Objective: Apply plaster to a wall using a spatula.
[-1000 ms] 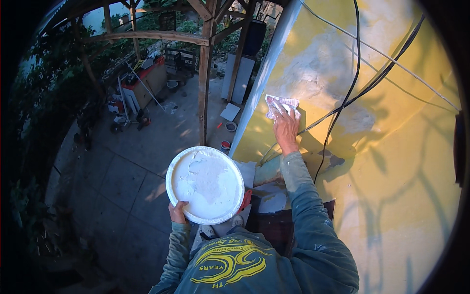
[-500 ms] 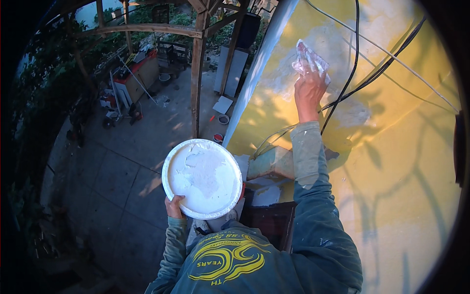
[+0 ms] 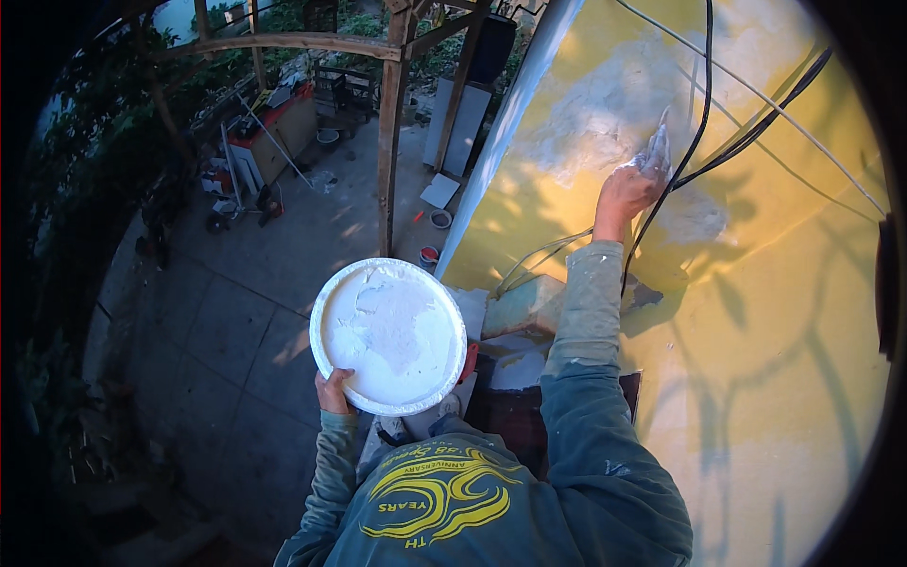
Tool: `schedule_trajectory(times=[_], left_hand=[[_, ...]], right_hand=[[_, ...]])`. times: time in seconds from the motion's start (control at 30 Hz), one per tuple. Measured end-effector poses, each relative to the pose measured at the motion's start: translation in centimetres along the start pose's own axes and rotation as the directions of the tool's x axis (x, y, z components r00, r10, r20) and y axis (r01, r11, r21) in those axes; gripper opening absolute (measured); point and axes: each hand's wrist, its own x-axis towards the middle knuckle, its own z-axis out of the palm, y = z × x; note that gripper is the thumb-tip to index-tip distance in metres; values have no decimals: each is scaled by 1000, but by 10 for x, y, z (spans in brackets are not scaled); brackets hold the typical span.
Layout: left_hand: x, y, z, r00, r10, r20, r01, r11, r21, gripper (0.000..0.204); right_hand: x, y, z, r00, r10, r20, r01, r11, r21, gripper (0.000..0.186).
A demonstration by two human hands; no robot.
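My left hand (image 3: 334, 391) grips the near-left rim of a round white lid (image 3: 317, 331), its thumb over the edge. White putty (image 3: 402, 326) is spread across the lid. In front of the yellow wall (image 3: 765, 378), my right hand (image 3: 631, 194) is closed round a thin putty scraper (image 3: 659, 142) smeared with white. The blade stands nearly edge-on to view, close to a whitish patch (image 3: 595, 113) on the wall; whether it touches cannot be made out. Fingers hide much of the scraper.
Black cables (image 3: 701, 123) and a pale cable (image 3: 746, 74) cross the wall beside my right hand. Below, a weathered block (image 3: 524, 307) juts from the wall. A wooden post (image 3: 387, 161) rises beyond the lid. Tools and a red-topped cabinet (image 3: 274, 132) stand on the concrete floor (image 3: 217, 331).
My right hand has moved right and slightly down along the wall, and the scraper has turned from flat-facing to nearly edge-on. The lid in my left hand has barely shifted.
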Motion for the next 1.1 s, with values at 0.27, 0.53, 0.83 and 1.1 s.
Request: schedule_trajectory(times=[0.27,0.53,0.83,1.1], left_hand=[[0,-1,-7,998,-40,-46,42,999,34,49],[-14,7,-1,995,-8,-97,8,1000,-5,50],[-37,28,-23,975,38,-219,-9,991,131,50],[-39,28,-39,960,72,-272,-44,993,105,48]], right_hand=[[-109,-36,-24,769,-231,596,75,958,275,51],[-142,-14,0,950,88,298,-141,977,162,47],[-208,-44,75,944,222,245,-237,971,35,57],[-271,-46,11,790,186,584,-326,934,144,52]])
